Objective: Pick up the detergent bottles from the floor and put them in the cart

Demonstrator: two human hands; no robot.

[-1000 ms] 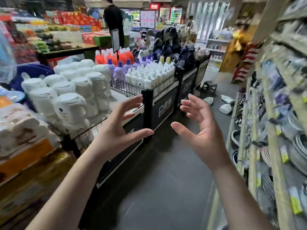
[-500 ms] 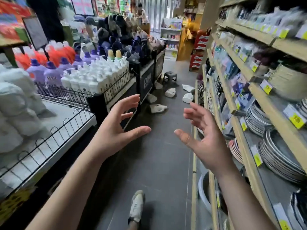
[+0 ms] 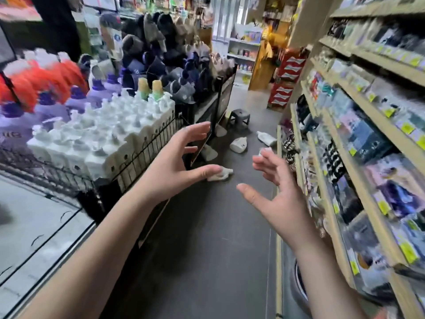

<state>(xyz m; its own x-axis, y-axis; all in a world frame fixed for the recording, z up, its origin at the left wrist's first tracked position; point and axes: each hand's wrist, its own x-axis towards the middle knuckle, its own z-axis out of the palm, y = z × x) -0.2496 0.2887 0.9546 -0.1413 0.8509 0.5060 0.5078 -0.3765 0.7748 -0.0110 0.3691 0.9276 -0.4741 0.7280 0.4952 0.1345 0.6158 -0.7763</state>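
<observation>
Several white detergent bottles lie on the dark aisle floor ahead: one (image 3: 220, 175) just beyond my left thumb, one (image 3: 239, 144) mid-aisle, one (image 3: 266, 138) near the right shelf, one (image 3: 209, 153) by the cart's base. My left hand (image 3: 177, 164) and my right hand (image 3: 273, 192) are raised in front of me, fingers spread and loosely bent, holding nothing. The wire-walled cart (image 3: 147, 155) on my left carries rows of white pump bottles (image 3: 103, 132). Its nearer bay (image 3: 34, 226) shows a bare white floor.
Purple (image 3: 76, 100) and orange (image 3: 43, 77) bottles stand behind the white ones. A small grey stool (image 3: 239, 116) sits at the aisle's far end. Wooden shelves (image 3: 358, 125) of goods line the right side. Red boxes (image 3: 285, 84) are stacked farther on.
I have moved forward along the aisle; the floor bottles and the stool are nearer. Both hands stay raised and empty in the same pose.
</observation>
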